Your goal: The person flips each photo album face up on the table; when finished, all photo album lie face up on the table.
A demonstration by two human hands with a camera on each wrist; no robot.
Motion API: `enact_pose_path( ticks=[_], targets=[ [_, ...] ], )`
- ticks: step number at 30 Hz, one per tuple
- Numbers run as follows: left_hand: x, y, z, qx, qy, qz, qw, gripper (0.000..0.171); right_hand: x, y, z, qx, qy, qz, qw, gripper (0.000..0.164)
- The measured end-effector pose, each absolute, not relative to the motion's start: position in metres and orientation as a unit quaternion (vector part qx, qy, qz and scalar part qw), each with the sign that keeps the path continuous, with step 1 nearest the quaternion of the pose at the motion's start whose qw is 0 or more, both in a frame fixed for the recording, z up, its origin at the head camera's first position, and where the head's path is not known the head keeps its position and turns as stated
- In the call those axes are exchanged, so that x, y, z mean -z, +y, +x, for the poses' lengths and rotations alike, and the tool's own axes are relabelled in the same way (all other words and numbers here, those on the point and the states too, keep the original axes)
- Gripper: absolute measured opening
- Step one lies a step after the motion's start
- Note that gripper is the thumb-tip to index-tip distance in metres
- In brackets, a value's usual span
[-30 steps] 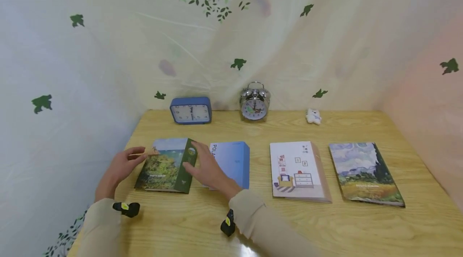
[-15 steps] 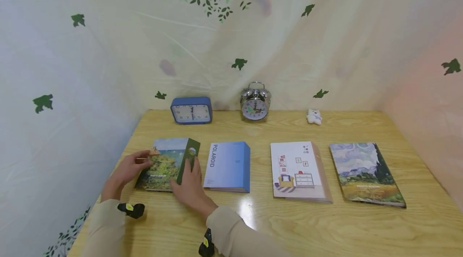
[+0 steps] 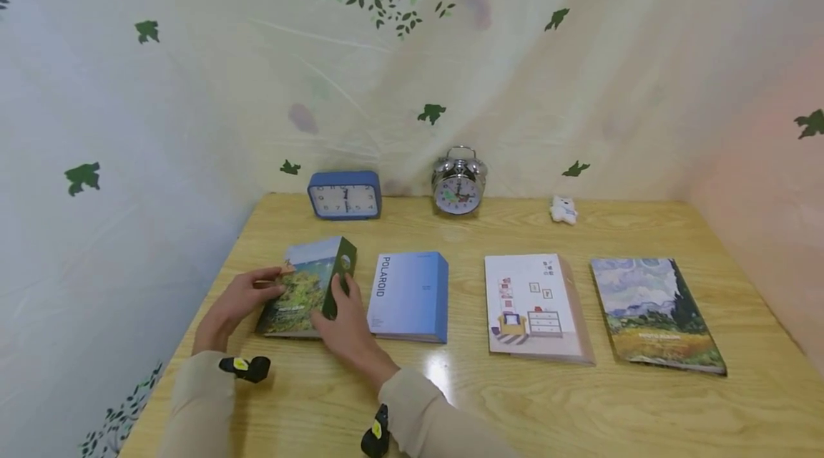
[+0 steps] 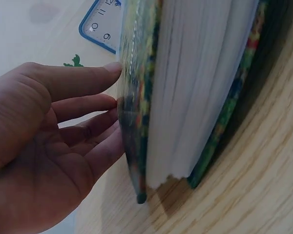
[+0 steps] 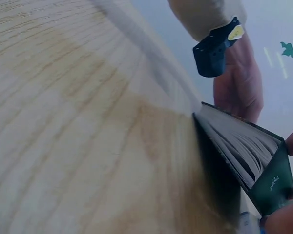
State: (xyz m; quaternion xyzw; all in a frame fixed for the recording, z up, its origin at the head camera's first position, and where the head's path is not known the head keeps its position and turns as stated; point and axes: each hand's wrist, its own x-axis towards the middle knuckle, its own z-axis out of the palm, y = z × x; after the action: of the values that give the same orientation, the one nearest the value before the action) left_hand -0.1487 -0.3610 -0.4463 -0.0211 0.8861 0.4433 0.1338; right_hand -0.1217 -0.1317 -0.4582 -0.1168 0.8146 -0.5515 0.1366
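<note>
A thick photo album [image 3: 302, 290] with a landscape cover and dark green spine is at the table's left, between both hands. My left hand [image 3: 241, 300] holds its left edge, thumb on the cover and fingers at the edge. My right hand [image 3: 347, 329] grips the spine side, thumb at the near corner and fingers against the spine. In the left wrist view, the left hand [image 4: 53, 136] meets the cover beside the page block [image 4: 195, 87]. In the right wrist view, a dark shadow lies under the tilted album [image 5: 244, 141]; only parts of the right fingers [image 5: 285, 219] show.
A blue Polaroid album [image 3: 408, 297] lies just right of the right hand. Farther right lie a white album [image 3: 534, 308] and a painting-covered album [image 3: 656, 311]. Along the back stand a blue clock [image 3: 345, 197], a silver alarm clock [image 3: 459, 182] and a small white bear figure [image 3: 563, 210].
My right hand has come down and left onto the album's spine, uncovering the blue album. The left hand has closed in on the left edge. The landscape album has shifted slightly right and tilted.
</note>
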Motion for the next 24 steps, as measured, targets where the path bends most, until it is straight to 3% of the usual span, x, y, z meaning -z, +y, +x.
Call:
enact_pose_path(
  ticks=[13,24],
  targets=[
    [0.431,-0.333,-0.144,-0.453,0.87,0.016,0.192,0.081,0.435,-0.126,-0.124,0.57,0.805,-0.093,0.137,0.07],
    [0.422,-0.316,-0.143,-0.494,0.848,0.054,0.186,0.07,0.426,-0.114,-0.132,0.652,0.75,-0.083,0.079,0.056]
  ],
)
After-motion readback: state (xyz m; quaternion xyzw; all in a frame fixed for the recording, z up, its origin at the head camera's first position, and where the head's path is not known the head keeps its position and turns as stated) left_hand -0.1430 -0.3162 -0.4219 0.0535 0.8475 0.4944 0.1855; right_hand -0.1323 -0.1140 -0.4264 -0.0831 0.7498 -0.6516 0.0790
